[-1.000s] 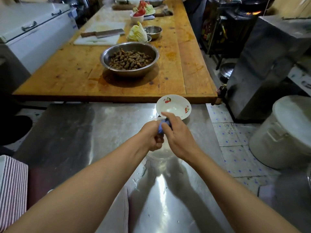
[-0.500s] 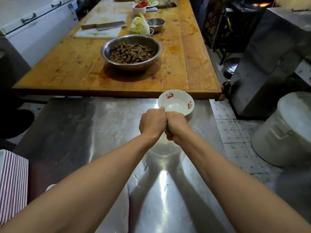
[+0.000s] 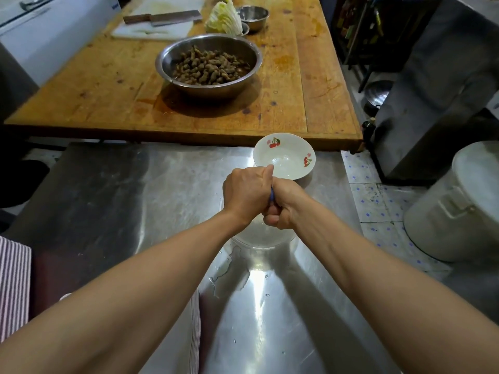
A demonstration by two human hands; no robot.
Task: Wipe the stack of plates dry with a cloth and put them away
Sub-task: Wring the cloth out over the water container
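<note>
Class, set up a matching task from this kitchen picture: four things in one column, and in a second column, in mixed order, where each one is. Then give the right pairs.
Things
1. cleaver
2. cherry-pattern bowl
3. blue cloth
4. large steel bowl of brown pieces

Places
A. squeezed between the left hand and the right hand
B. on the steel counter, just beyond the hands
C. lying on the white cutting board
D. in the middle of the wooden table

Pairs: 1-C, 2-B, 3-A, 4-D
</note>
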